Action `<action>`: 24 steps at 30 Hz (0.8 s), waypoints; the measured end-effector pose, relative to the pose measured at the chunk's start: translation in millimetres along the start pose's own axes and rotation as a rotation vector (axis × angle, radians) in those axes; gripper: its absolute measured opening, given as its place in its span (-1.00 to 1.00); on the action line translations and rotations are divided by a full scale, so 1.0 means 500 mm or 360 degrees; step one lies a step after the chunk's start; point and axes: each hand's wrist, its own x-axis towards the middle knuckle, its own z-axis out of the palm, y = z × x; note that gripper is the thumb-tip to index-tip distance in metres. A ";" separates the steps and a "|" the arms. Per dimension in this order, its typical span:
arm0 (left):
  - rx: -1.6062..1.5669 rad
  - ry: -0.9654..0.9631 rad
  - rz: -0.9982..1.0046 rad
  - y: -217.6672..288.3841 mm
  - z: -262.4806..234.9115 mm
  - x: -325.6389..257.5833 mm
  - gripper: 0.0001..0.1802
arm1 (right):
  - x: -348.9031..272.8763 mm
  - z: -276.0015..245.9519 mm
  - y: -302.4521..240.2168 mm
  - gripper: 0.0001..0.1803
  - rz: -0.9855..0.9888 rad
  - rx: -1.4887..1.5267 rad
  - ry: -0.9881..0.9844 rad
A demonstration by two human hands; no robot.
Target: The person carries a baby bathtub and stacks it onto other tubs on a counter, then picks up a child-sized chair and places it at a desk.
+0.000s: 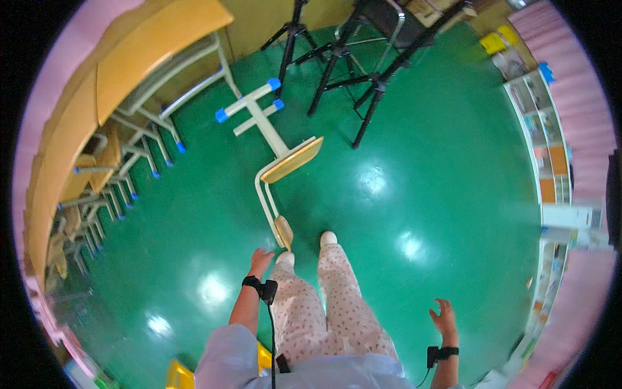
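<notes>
A chair (pixel 267 133) with a pale metal frame lies tipped over on the green floor in front of me. Its wooden seat (pixel 293 160) stands on edge. The small wooden backrest (pixel 283 232) points towards my feet, and blue caps cover the ends of its base. My left hand (pixel 261 260) hangs beside the backrest, fingers stretched out and holding nothing; a small gap seems to part them. Away to the right, my right hand (pixel 445 319) is raised with its fingers apart and nothing in it.
Desks (pixel 139 55) with wooden tops and chairs line the left side. Black tripods (pixel 372 78) stand at the back. White shelves (pixel 541 129) run along the right wall. Yellow objects (pixel 180 375) lie near the lower edge, left of my body.
</notes>
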 end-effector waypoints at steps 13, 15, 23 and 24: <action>-0.0245 0.0329 -0.0193 -0.064 0.190 0.190 -0.34 | 0.331 0.096 0.013 -0.69 -0.0061 -0.0139 -0.0455; -0.0172 0.0322 -0.0259 0.017 0.184 0.171 -0.47 | 0.346 0.102 -0.007 -0.68 -0.0074 -0.0037 -0.0526; -0.0104 0.0242 -0.0241 0.132 0.096 0.032 -0.41 | 0.355 0.074 -0.118 -0.66 -0.0416 0.0227 -0.0703; -0.0090 0.0190 -0.0212 0.122 0.089 0.017 -0.41 | 0.353 0.069 -0.131 -0.66 -0.0542 0.0154 -0.0732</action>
